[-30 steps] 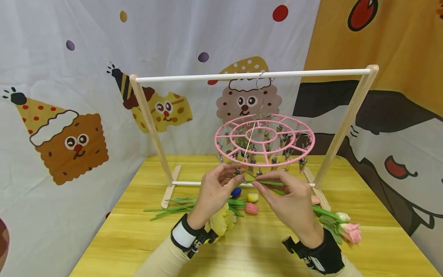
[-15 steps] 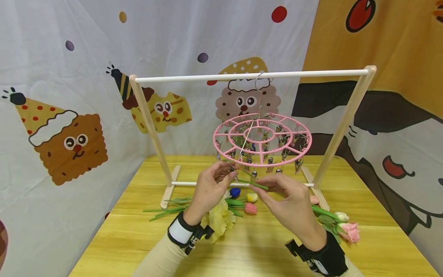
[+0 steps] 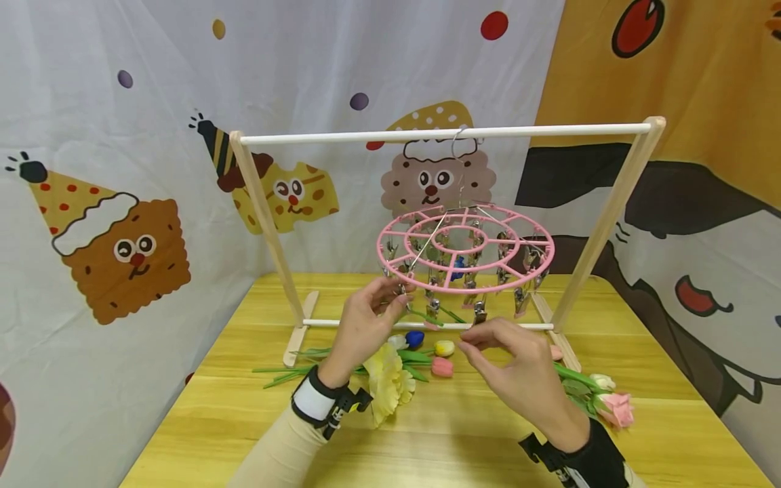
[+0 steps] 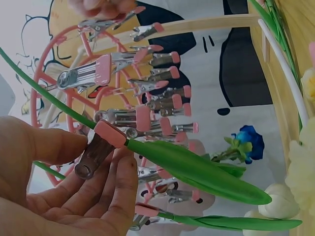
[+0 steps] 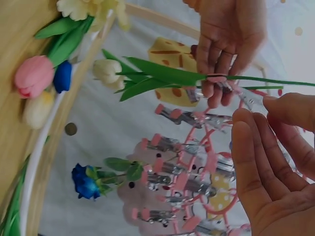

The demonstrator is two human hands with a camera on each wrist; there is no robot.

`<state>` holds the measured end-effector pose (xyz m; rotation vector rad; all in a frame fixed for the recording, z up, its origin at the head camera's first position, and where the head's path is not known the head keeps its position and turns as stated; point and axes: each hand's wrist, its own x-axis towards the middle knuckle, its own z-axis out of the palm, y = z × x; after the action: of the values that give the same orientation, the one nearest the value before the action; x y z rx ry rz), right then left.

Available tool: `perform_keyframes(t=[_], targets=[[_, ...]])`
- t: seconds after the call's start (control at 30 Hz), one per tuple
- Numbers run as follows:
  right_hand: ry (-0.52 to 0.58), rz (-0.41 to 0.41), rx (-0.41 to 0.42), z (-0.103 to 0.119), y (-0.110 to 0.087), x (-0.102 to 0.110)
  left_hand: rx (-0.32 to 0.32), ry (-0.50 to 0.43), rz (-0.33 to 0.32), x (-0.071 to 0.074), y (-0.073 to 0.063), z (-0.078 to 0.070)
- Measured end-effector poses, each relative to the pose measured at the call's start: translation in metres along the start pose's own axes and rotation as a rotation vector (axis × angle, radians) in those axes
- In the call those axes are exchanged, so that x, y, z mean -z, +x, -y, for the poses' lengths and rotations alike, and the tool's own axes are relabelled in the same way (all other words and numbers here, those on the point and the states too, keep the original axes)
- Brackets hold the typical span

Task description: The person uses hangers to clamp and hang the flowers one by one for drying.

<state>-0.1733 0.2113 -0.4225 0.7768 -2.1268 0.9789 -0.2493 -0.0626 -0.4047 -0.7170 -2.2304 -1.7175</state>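
My left hand (image 3: 369,322) pinches a metal clothes peg (image 4: 94,156) with pink tips, its thumb on one side and fingers on the other. The peg's tips clamp the green stem (image 4: 59,103) of a white tulip (image 5: 106,71), which hangs head down with long leaves (image 4: 197,172). Lower in the left wrist view, a second pink-tipped peg (image 4: 147,210) clamps another leafy stem. My right hand (image 3: 518,373) is to the right, below the pink round hanger (image 3: 451,290), with loosely bent fingers holding nothing. A blue rose (image 5: 86,182) hangs among the pegs.
The hanger hooks over the white bar (image 3: 342,137) of a wooden frame (image 3: 616,217). On the table (image 3: 451,447) lie a yellow flower (image 3: 387,386), a pink tulip (image 3: 442,367) and a blue tulip (image 3: 415,339). A pink rose (image 3: 616,409) lies at the right.
My right hand has let go of the green stem and drawn away to the right and down. The hanger has turned a little; my left hand has shifted slightly left with the peg.
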Motion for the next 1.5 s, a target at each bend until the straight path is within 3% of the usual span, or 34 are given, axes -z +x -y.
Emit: perform_keyframes(t=[0.37, 0.67, 0.93, 1.17, 1.5], targets=[[-0.131, 0.031, 0.008, -0.027, -0.024, 0.01, -0.024, -0.002, 0.017, 0.007, 0.009, 0.011], [-0.255, 0.116, -0.117, -0.058, -0.032, 0.021, -0.013, 0.023, 0.036, 0.017, 0.014, 0.022], [-0.403, 0.284, -0.273, -0.093, -0.036, 0.026, -0.016, 0.037, 0.021, 0.024, 0.025, 0.03], [-0.485, 0.382, -0.298, -0.124, -0.034, 0.019, 0.036, 0.06, 0.019, 0.031, 0.03, 0.033], [-0.501, 0.442, -0.283, -0.149, -0.029, 0.0, 0.027, 0.099, 0.012, 0.04, 0.03, 0.041]])
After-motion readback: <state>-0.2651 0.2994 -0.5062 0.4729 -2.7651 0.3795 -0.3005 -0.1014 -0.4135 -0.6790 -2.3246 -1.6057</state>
